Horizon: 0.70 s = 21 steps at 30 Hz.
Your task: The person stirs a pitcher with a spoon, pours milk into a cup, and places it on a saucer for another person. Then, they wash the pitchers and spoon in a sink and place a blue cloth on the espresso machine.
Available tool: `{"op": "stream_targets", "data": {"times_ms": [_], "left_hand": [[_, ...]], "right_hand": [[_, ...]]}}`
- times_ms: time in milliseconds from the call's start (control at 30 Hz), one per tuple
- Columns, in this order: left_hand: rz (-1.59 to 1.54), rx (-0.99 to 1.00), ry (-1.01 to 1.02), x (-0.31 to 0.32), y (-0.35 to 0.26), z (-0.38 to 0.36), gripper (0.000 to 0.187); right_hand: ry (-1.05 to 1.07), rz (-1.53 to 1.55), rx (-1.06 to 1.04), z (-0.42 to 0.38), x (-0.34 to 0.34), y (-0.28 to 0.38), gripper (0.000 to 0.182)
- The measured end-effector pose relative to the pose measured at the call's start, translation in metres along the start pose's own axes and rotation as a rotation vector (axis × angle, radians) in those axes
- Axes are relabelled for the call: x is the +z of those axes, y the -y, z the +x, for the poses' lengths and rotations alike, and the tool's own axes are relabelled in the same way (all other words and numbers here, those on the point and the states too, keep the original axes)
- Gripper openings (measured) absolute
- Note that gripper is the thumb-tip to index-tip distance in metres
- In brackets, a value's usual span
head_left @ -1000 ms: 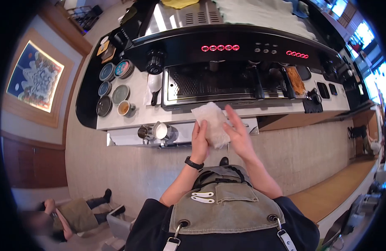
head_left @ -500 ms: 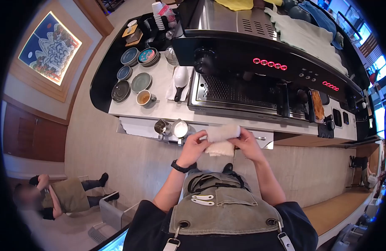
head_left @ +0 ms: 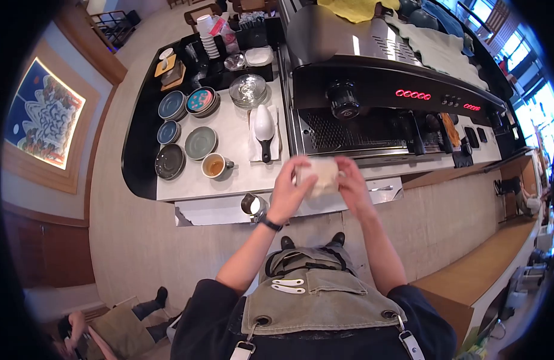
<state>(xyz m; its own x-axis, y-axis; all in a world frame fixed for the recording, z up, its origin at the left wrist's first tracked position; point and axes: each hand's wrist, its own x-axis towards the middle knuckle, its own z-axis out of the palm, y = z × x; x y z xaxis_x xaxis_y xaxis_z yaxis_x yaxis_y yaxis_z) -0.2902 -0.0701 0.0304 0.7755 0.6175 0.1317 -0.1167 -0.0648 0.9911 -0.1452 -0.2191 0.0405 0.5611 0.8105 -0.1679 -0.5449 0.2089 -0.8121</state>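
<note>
A folded white cloth (head_left: 322, 176) is held up in front of the counter's edge, slightly blurred. My left hand (head_left: 292, 189) grips its left side, thumb across the front. My right hand (head_left: 353, 187) has its fingers closed on the right side. Close to my left wrist, a metal milk pitcher (head_left: 256, 211) with white inside stands on the lower shelf (head_left: 211, 214), partly covered by the wrist. Up on the counter, a cup (head_left: 215, 167) contains a brown drink.
An espresso machine (head_left: 343, 135) with red-lit buttons fills the counter's back right. Stacked saucers (head_left: 201, 143) and a glass-plate stack (head_left: 248, 90) stand at left. A white scoop (head_left: 264, 126) with a black handle lies on a napkin. Another person (head_left: 118, 333) is at lower left.
The view has shifted left and toward the counter. The cloth, earlier stretched into a roll with a flap hanging, is now a compact folded square between my hands, which are closer together.
</note>
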Motion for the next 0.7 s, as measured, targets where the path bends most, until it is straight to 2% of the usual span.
{"op": "stream_targets", "data": {"times_ms": [67,133,200,300,400,433,533,567,600,633,700], "left_hand": [[0.106,0.166,-0.036,-0.006,-0.007,0.039,0.038],[0.211,0.248,-0.102,-0.011,-0.022,0.072,0.037],[0.289,0.244,-0.095,-0.018,-0.021,0.103,0.036],[0.658,0.212,-0.071,-0.03,0.007,0.131,0.037],[0.77,0.246,-0.095,-0.033,0.03,0.135,0.037],[0.755,0.293,-0.069,-0.037,0.036,0.137,0.038],[0.607,0.384,-0.187,-0.042,0.032,0.12,0.04],[0.574,0.351,-0.198,-0.049,0.024,0.105,0.041],[0.405,0.287,-0.204,-0.057,0.018,0.084,0.038],[0.312,0.118,-0.23,-0.062,0.0,0.055,0.034],[0.227,0.108,-0.292,-0.065,-0.001,-0.002,0.025]], "right_hand": [[-0.065,-0.257,-0.238,0.033,0.013,0.004,0.056],[-0.073,-0.541,-0.35,0.065,0.025,0.026,0.056],[-0.069,-0.641,-0.423,0.102,0.021,0.027,0.054],[-0.241,-1.161,-0.42,0.133,0.02,0.017,0.05],[-0.262,-1.389,-0.467,0.141,0.014,0.005,0.05],[-0.263,-1.381,-0.517,0.141,0.013,0.005,0.048],[-0.273,-1.263,-0.658,0.123,0.012,0.009,0.04],[-0.288,-1.167,-0.707,0.105,0.014,0.01,0.036],[-0.304,-1.07,-0.754,0.088,0.012,0.008,0.032],[-0.314,-0.967,-0.663,0.069,0.004,0.0,0.03],[-0.366,-0.774,-0.473,0.013,-0.024,-0.015,0.025]]}}
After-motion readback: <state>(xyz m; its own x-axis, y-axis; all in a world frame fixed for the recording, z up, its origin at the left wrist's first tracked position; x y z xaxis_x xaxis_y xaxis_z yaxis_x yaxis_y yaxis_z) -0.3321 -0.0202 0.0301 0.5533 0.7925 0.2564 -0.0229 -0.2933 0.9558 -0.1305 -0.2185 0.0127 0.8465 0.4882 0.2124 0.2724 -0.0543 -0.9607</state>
